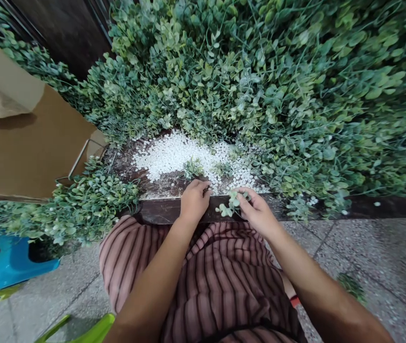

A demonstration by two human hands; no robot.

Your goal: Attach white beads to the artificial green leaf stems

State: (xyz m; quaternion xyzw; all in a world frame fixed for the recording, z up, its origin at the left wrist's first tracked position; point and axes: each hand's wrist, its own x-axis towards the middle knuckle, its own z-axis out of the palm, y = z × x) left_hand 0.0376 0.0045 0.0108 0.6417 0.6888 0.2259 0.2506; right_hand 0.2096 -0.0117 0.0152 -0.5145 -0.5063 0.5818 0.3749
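right hand: the right hand (260, 212) is pinching a leafy green sprig (228, 205), thumb and fingers closed on it, just right of center in the frame
sprig: it's hanging over the front edge of the dark wooden table (160, 209), leaves pointing left
left hand: the left hand (193, 200) is hovering or resting near the same edge, mid-frame, fingers curling in close together; can't tell if they're gripping anything
white pellets: a pile of white pellets (174, 155) is spreading across the tabletop just beyond the hands, with a small loose sprig (193, 167) lying on it
greenery: a big mass of leafy stems (224, 71) is filling the top and upper right
left side: brown cardboard (31, 147) is sitting mid-left, with a blue plastic stool (6, 262) showing lower left
lap: striped fabric (224, 286) is covering it, bottom center
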